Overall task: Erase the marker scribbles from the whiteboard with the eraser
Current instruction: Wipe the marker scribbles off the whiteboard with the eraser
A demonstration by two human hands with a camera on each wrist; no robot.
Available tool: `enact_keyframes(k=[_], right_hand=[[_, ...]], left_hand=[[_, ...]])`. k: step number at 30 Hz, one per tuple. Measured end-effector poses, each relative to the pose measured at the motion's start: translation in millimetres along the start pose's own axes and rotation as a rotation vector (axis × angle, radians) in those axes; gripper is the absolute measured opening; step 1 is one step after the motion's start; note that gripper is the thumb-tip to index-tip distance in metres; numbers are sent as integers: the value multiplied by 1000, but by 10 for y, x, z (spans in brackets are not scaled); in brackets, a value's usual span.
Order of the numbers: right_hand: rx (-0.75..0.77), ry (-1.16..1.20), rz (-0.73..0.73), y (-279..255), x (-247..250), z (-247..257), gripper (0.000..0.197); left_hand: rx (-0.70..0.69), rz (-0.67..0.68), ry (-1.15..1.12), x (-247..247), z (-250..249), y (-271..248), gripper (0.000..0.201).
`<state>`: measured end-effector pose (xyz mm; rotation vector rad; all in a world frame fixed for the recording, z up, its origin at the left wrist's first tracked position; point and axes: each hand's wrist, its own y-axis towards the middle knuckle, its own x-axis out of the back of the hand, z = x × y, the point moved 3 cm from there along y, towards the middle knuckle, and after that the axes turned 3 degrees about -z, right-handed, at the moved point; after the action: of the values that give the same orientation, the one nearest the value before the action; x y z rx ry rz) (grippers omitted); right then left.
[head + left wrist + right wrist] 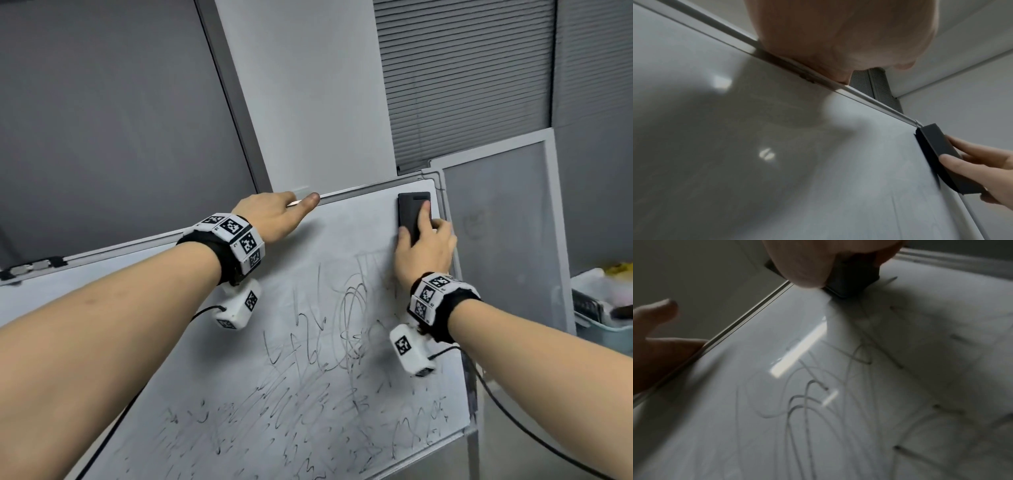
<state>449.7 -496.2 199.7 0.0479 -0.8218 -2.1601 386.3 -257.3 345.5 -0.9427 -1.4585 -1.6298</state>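
The whiteboard (342, 240) stands tilted in front of me, with black marker scribbles (308, 377) across its middle and lower part. Its upper band looks wiped. The black eraser (411, 209) lies flat on the board by the top right corner, and my right hand (424, 246) grips it, thumb on its left side and a finger on its back. My left hand (274, 212) holds the board's top edge, thumb on the front. In the left wrist view the eraser (937, 146) touches the surface. In the right wrist view the eraser (855, 277) sits above faint scribbles (807, 402).
A frosted framed panel (496, 222) leans just right of the board. A pale bin (603, 325) with clutter stands at the far right. Window blinds (462, 85) are behind. Another board edge with clips (34, 267) shows at the left. Cables hang from both wrists.
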Motion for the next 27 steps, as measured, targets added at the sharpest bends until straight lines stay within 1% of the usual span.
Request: enact_keyframes(k=[2,3,4,5,6,7,8,10,12,15,18,20,21,22,23,26,27], right_hand=[[54,-37,12,68,39,-99,62],[36,-55,4,118,75,-177,63],[-14,-58,-5,161,115,-264,63],[-81,-36,-12,181,156,-346,62],[-139,2,-18,179,179,-420,61],[-172,38,-24,160,184,-476,59],[-173,60,-28,130,174,-502,58],[-83,66,-19,5,106,-442,59],[70,69,20,-207,14,-239,57],[324,13,126,-768,-158,192,60],[614,-31,256,-1394,-324,645,64],[769,-58,353,-1608,-402,801,62],[824,-81,375,-1604,-399,831,62],[854,-107,374,-1533,-388,830,62],[845,-109,347,-1406,-355,815,63],[664,-9,182,-842,-213,832,65],[636,18,142,-710,-181,885,64]], left_hand=[[-13,13,-11,28,47,-23,67],[-15,21,-28,46,101,-41,65],[-6,25,-37,73,187,-65,70],[16,16,-20,91,300,-100,78],[58,-2,30,105,420,-142,85],[104,-13,99,116,517,-189,86],[130,-14,159,125,573,-234,85],[111,-2,185,132,592,-282,87],[84,0,150,147,547,-275,90],[55,-28,149,138,503,-253,84],[1,-29,156,112,499,-228,85],[-4,-29,133,120,567,-222,82],[-4,-32,122,126,607,-224,81],[-6,-36,120,135,649,-232,80],[-13,-37,119,139,667,-245,78],[-27,-40,108,138,633,-254,74],[-30,-45,113,142,602,-247,74]])
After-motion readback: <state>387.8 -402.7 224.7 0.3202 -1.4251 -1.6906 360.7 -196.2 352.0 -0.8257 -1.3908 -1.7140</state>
